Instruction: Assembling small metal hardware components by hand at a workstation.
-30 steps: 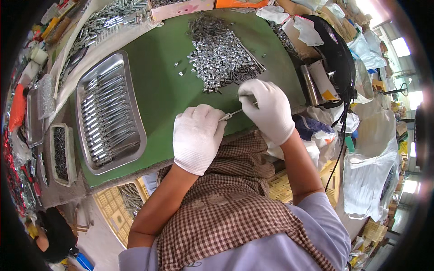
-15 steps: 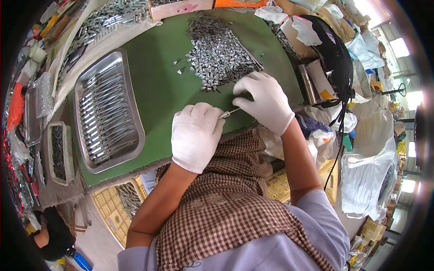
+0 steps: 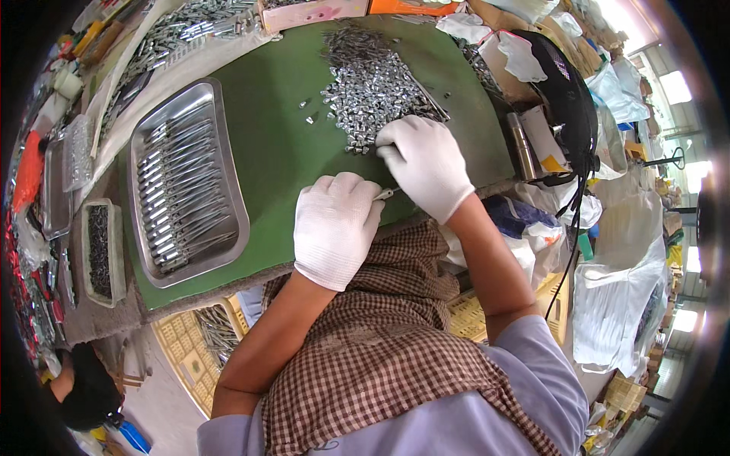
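Note:
My left hand point(image 3: 334, 228), in a white knitted glove, is closed around a slim metal part whose pale end point(image 3: 385, 194) sticks out past the thumb toward the right. Most of that part is hidden inside the fist. My gloved right hand point(image 3: 427, 163) reaches to the near edge of a heap of small shiny metal pieces point(image 3: 372, 95). Its thumb and forefinger are bent together at the pieces; what lies between them, if anything, is hidden. A steel tray point(image 3: 236, 220) to the left holds a column of slender metal rods with thicker ends point(image 3: 179, 190).
Dark thin pins point(image 3: 353, 45) lie behind the heap on the green mat point(image 3: 274, 144). A small bin point(image 3: 115, 258) of dark screws or pins stands left of the tray. A metal cylinder point(image 3: 521, 144) and a black bag point(image 3: 570, 99) bound the right side. Yellow crates point(image 3: 179, 349) are below.
My right hand has left the tip of the part in my left hand and moved up and left to the heap. The left hand stays about where it was, still gripping the part.

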A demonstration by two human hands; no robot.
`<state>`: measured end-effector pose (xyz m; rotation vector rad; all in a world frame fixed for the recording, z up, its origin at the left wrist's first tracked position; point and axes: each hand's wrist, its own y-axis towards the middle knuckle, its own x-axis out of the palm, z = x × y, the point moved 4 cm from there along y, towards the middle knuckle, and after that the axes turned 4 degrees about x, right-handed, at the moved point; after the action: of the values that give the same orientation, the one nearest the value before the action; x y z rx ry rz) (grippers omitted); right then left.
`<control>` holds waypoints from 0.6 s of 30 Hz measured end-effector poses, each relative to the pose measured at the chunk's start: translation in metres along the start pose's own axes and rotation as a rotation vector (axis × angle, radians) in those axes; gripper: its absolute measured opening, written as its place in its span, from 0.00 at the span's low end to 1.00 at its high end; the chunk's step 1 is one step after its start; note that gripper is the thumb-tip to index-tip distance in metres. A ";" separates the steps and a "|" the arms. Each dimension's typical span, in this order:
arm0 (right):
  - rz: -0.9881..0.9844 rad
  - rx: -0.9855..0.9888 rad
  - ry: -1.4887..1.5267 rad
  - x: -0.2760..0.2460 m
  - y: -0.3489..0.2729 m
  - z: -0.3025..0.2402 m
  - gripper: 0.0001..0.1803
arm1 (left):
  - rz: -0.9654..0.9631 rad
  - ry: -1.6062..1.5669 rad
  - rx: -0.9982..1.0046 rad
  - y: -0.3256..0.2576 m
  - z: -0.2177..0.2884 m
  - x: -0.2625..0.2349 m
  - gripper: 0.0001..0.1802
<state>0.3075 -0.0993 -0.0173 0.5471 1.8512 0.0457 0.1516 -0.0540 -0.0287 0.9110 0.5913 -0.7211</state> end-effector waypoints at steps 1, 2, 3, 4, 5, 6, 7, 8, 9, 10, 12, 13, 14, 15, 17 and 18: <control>-0.002 -0.003 0.001 -0.006 -0.002 -0.002 0.03 | -0.002 0.004 0.002 0.000 -0.001 0.000 0.07; -0.035 0.058 0.089 -0.015 -0.006 -0.003 0.02 | -0.004 0.003 0.005 0.000 0.000 0.001 0.07; -0.069 0.117 0.179 -0.022 -0.010 -0.003 0.01 | -0.002 0.002 0.002 -0.001 -0.001 0.002 0.07; -0.084 0.070 0.167 -0.027 -0.016 -0.003 0.03 | 0.015 -0.002 0.004 -0.002 -0.001 0.002 0.07; -0.086 0.070 0.164 -0.030 -0.021 -0.001 0.03 | 0.032 -0.008 0.008 -0.002 -0.001 0.002 0.06; -0.065 -0.056 0.141 -0.034 -0.027 -0.004 0.05 | 0.034 -0.011 0.007 -0.002 -0.001 0.002 0.06; -0.043 -0.181 0.118 -0.036 -0.032 -0.009 0.08 | 0.017 0.003 0.000 -0.001 0.000 0.001 0.06; -0.061 -0.177 0.156 -0.035 -0.037 -0.010 0.13 | -0.001 0.017 -0.005 -0.001 0.000 0.001 0.06; -0.062 -0.175 0.154 -0.033 -0.039 -0.011 0.13 | -0.002 0.014 -0.005 -0.002 0.000 0.001 0.06; -0.070 -0.153 0.210 -0.031 -0.039 -0.012 0.13 | 0.011 0.012 0.000 -0.002 0.000 0.001 0.07; -0.091 -0.099 0.297 -0.026 -0.038 -0.015 0.12 | 0.023 0.014 0.007 -0.002 -0.001 0.000 0.07; -0.091 -0.098 0.299 -0.024 -0.038 -0.015 0.12 | 0.016 -0.003 0.006 -0.002 -0.002 0.001 0.07; -0.099 -0.074 0.282 -0.021 -0.038 -0.014 0.13 | 0.012 -0.018 0.008 -0.002 -0.001 0.001 0.07; -0.106 -0.050 0.265 -0.019 -0.038 -0.012 0.14 | 0.012 -0.016 0.011 -0.002 0.000 0.001 0.07; -0.137 -0.120 0.119 -0.019 -0.035 -0.020 0.12 | 0.028 -0.011 0.017 -0.001 0.002 0.000 0.08; -0.170 -0.188 -0.029 -0.019 -0.033 -0.026 0.11 | 0.027 -0.012 0.017 -0.001 0.002 0.000 0.08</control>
<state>0.2772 -0.1301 -0.0015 0.2572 1.8362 0.0966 0.1509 -0.0560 -0.0284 0.9284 0.5622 -0.7079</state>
